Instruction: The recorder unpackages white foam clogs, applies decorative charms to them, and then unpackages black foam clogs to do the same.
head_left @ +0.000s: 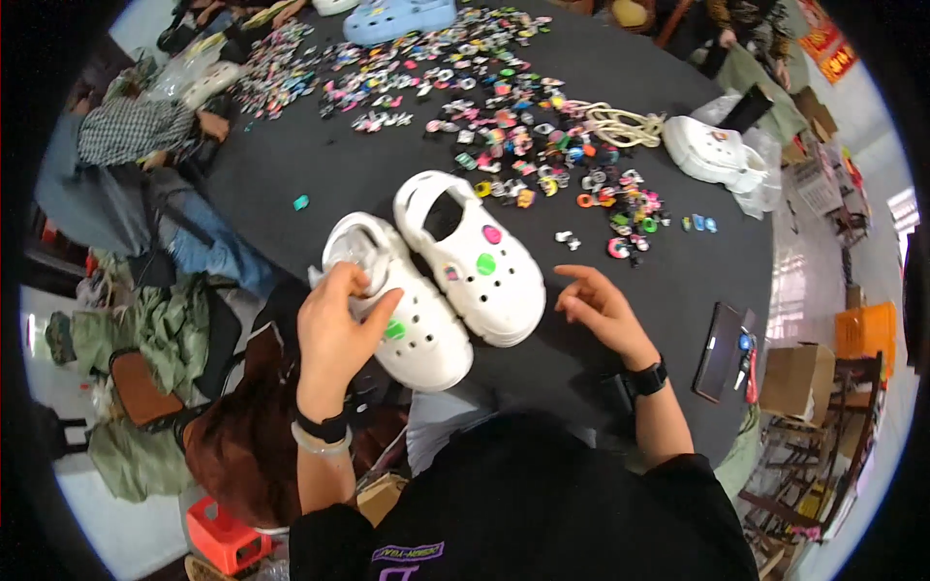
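Two white clogs lie side by side at the table's near edge. My left hand [334, 334] grips the left clog [436, 353], its fingers curled at the foot opening and its thumb over the upper. Clear plastic [360, 250] shows inside that opening. A green charm [395, 329] sits on this clog's upper. The right clog [513, 295] carries a green charm [485, 263], a magenta charm [492, 234] and a small multicoloured charm [450, 273]. Just right of its toe, my right hand [608, 315] hovers open, index finger and thumb apart, touching no clog.
Many loose shoe charms [504, 136] spread over the dark table [378, 160]. Beyond them are a light blue clog [399, 19], a cord bundle [620, 126] and another white clog [707, 153]. A phone [717, 351] lies right. Another person's hand [211, 126] rests at the left edge.
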Tool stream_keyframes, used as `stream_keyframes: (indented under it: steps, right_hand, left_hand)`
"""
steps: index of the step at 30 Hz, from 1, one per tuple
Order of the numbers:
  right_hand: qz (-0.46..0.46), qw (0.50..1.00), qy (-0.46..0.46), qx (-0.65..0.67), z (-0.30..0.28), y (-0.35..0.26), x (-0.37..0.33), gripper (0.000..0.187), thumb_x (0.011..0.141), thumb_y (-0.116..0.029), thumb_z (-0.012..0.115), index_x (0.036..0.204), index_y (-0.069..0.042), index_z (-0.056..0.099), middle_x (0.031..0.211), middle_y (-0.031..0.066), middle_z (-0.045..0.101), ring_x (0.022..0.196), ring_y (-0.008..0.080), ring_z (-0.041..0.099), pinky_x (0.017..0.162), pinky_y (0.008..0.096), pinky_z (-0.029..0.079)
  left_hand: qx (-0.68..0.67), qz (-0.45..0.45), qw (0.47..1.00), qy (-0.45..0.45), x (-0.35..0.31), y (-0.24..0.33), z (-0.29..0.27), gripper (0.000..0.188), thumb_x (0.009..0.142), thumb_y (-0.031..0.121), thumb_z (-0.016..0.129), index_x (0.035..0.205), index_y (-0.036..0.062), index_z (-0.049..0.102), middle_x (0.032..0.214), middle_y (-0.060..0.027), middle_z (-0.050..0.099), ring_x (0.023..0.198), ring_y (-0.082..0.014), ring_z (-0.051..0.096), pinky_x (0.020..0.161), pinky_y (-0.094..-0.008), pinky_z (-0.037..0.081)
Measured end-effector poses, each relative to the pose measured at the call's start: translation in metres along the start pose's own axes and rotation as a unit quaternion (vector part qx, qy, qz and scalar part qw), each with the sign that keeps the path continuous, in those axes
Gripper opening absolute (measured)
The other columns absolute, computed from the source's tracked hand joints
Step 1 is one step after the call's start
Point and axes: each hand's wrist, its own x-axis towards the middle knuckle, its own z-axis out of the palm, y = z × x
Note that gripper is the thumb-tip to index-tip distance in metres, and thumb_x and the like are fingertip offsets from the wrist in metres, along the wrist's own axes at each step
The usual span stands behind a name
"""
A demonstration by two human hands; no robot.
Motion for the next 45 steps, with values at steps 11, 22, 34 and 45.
stream_keyframes:
  steps: [11, 22, 34, 45]
  right_hand:
    - [-0.032, 0.94, 0.183, -0.286, -0.034, -0.033, 0.008, 0.024, 0.083, -0.011, 0.067, 0.106, -0.006, 0.064, 0.081, 0.0075, 0.063, 0.072, 0.017, 0.061, 0.067, 0.0294, 0.049]
    - [0.033, 0.983, 0.108, -0.147, -0.034, -0.019, 0.058, 0.022, 0.09, -0.014, 0.062, 0.108, -0.001, 0.063, 0.087, 0.0068, 0.065, 0.072, 0.0123, 0.061, 0.064, 0.0244, 0.05]
    - [0.023, 0.969, -0.059, 0.239, 0.045, -0.059, 0.017, 0.021, 0.095, -0.012, 0.054, 0.113, -0.002, 0.058, 0.099, 0.0067, 0.064, 0.09, 0.0125, 0.064, 0.077, 0.0247, 0.053]
    - [-0.128, 0.983, -0.054, -0.122, 0.126, -0.057, 0.033, 0.022, 0.083, -0.003, 0.067, 0.105, -0.005, 0.064, 0.094, 0.0072, 0.062, 0.081, 0.0158, 0.063, 0.072, 0.0276, 0.052]
  left_hand:
    - [-0.083, 0.037, 0.996, 0.002, -0.003, -0.016, 0.021, 0.033, 0.074, 0.008, 0.075, 0.102, 0.0027, 0.058, 0.085, -0.0079, 0.053, 0.08, -0.0218, 0.049, 0.073, -0.0325, 0.04]
    - [-0.103, 0.024, 0.994, -0.018, -0.006, -0.022, 0.02, 0.028, 0.077, 0.009, 0.073, 0.101, 0.0018, 0.06, 0.088, -0.0079, 0.054, 0.084, -0.0218, 0.049, 0.076, -0.033, 0.04]
    - [-0.074, 0.02, 0.993, 0.088, -0.011, -0.003, 0.032, 0.025, 0.076, 0.01, 0.074, 0.096, 0.0029, 0.06, 0.086, -0.007, 0.058, 0.082, -0.0208, 0.053, 0.08, -0.0327, 0.04]
    - [-0.106, 0.026, 0.994, -0.024, -0.011, -0.03, 0.003, 0.018, 0.079, 0.017, 0.072, 0.088, 0.0086, 0.059, 0.059, 0.0011, 0.052, 0.064, -0.0159, 0.047, 0.083, -0.0326, 0.033]
